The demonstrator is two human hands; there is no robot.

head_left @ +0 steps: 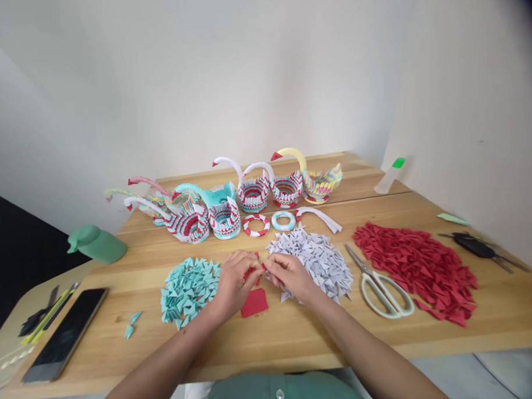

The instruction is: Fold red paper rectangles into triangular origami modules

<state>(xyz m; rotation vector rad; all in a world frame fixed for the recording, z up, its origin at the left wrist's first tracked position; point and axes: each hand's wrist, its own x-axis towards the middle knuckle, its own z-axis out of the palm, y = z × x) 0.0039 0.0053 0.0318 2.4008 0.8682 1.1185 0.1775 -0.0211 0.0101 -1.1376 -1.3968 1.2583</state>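
Observation:
My left hand and my right hand meet near the middle of the table. Both are closed, their fingertips pinching a small red paper piece mostly hidden by the fingers. Just below them lies a flat red paper rectangle. More red paper bits show behind the left fingers. Beside my left hand is a pile of folded turquoise paper triangles. A pile of pale lilac-white paper triangles spreads behind and beside my right hand.
Several folded-paper swans stand at the back, with two paper rings and a white swan neck before them. To the right are scissors and red triangles. A phone and green bottle lie left.

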